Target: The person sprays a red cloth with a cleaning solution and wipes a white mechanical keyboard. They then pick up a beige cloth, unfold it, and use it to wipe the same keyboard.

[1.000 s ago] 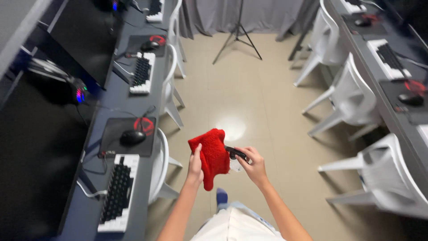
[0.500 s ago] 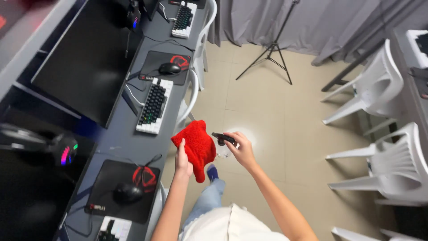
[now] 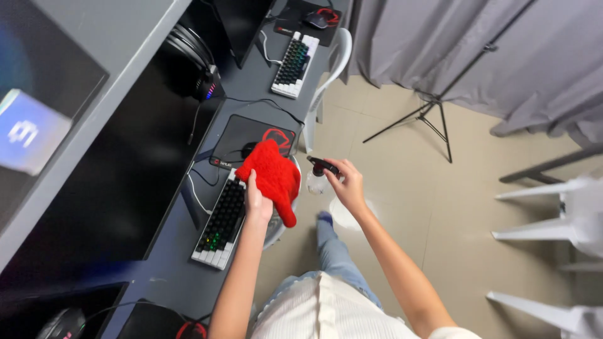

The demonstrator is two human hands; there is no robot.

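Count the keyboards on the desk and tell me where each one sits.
2. One keyboard lies on the desk just beside the left hand, which holds a red cloth. The second keyboard lies farther along, near the top. Others may be out of view.

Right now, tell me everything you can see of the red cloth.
The red cloth looks soft and fuzzy, like fleece or microfibre, plain bright red. It is bunched and draped over the left hand, which grips it from below, one narrow end hanging down toward the person's lap. It is held above the desk edge, over the keyboard and the mouse pad. Nothing else visibly touches it.
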